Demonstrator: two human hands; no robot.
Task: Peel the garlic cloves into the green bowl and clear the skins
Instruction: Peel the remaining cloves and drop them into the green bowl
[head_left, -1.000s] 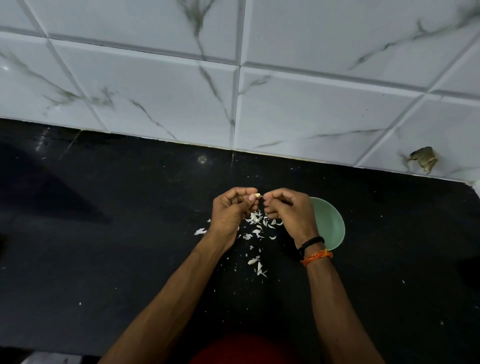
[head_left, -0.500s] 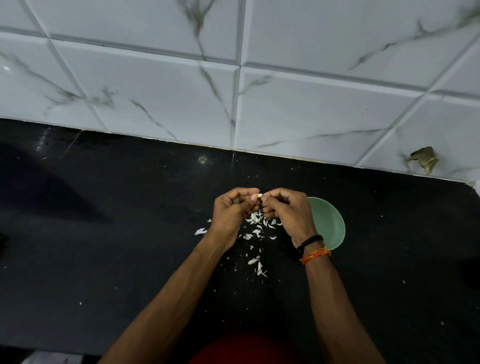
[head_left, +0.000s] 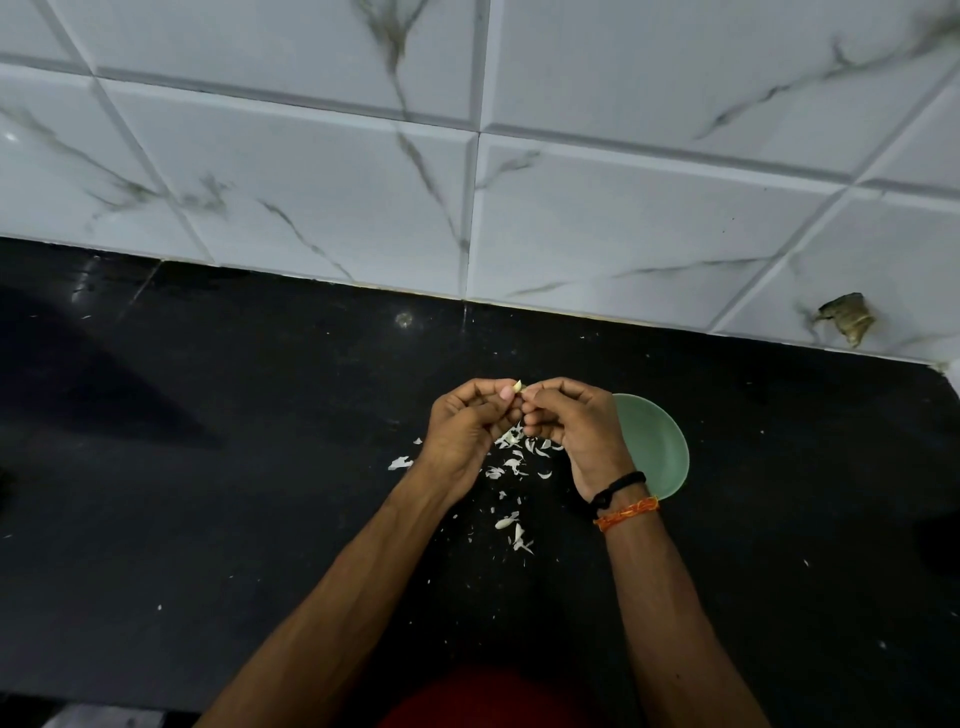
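A small pale garlic clove (head_left: 517, 386) sits between the fingertips of both hands, above the black counter. My left hand (head_left: 467, 434) pinches it from the left, fingers curled. My right hand (head_left: 576, 428) pinches it from the right, with a black band and an orange thread on the wrist. The green bowl (head_left: 655, 451) stands on the counter just right of my right hand, partly hidden by it; its inside is not visible. White garlic skins (head_left: 511, 465) lie scattered on the counter beneath and below my hands.
The black counter (head_left: 234, 493) runs to a white marble-patterned tiled wall (head_left: 519, 182) at the back. A chipped hole (head_left: 847, 322) marks the tile at the right. Tiny skin flecks dot the counter. A red garment (head_left: 483, 699) shows at the bottom edge.
Both hands stay almost in place, working the clove at their fingertips; a little more of the clove shows above my left thumb.
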